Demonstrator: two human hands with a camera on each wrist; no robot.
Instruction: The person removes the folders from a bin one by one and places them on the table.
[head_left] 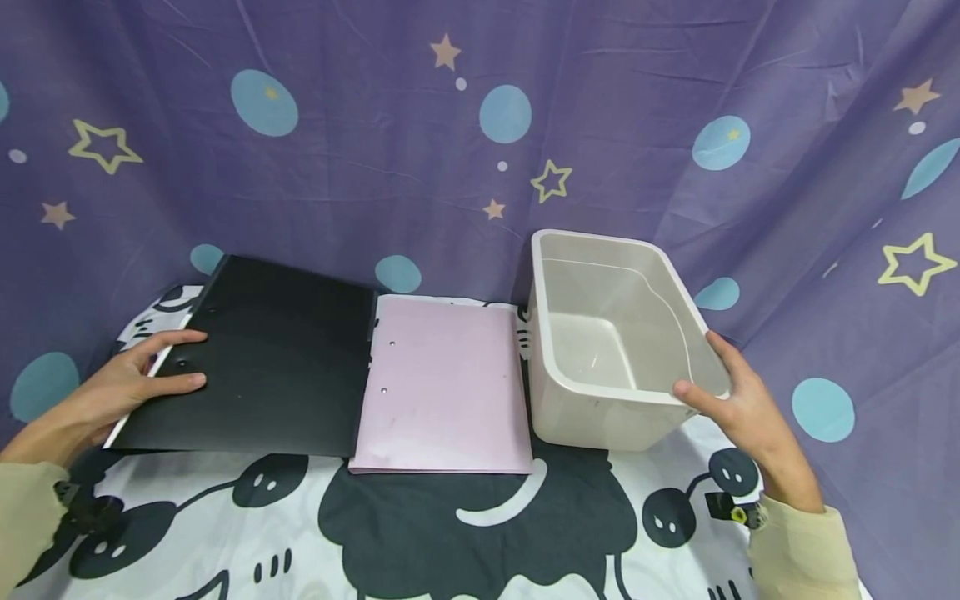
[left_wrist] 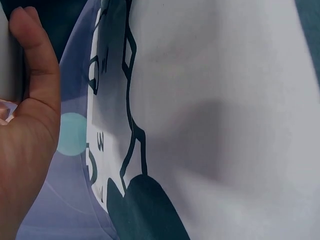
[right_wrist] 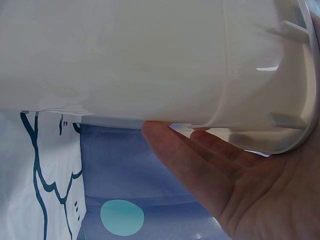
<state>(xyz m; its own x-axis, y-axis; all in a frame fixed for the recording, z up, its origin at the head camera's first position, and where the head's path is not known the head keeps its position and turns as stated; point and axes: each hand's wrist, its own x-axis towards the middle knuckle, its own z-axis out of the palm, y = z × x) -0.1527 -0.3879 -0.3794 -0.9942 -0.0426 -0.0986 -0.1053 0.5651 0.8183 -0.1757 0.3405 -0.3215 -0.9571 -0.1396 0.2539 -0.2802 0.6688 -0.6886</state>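
At the left in the head view, my left hand [head_left: 150,375] grips the left edge of a black file folder [head_left: 277,367], thumb and a finger on its top face. That folder is raised and tilted, with a pale strip along its left edge. Against its right side lies a pink file folder [head_left: 450,383] with two small rivets. My right hand [head_left: 738,404] holds the right rim of a cream plastic bin [head_left: 592,417], whose inside shows bare. In the right wrist view, fingers [right_wrist: 185,170] touch the bin's outer wall [right_wrist: 125,60]. The left wrist view shows part of my left hand [left_wrist: 35,115].
A white and black cartoon-print cloth [head_left: 480,533] covers the surface under everything. Behind hangs a purple curtain [head_left: 375,150] with stars and blue spots, close to the backs of the bin and folders.
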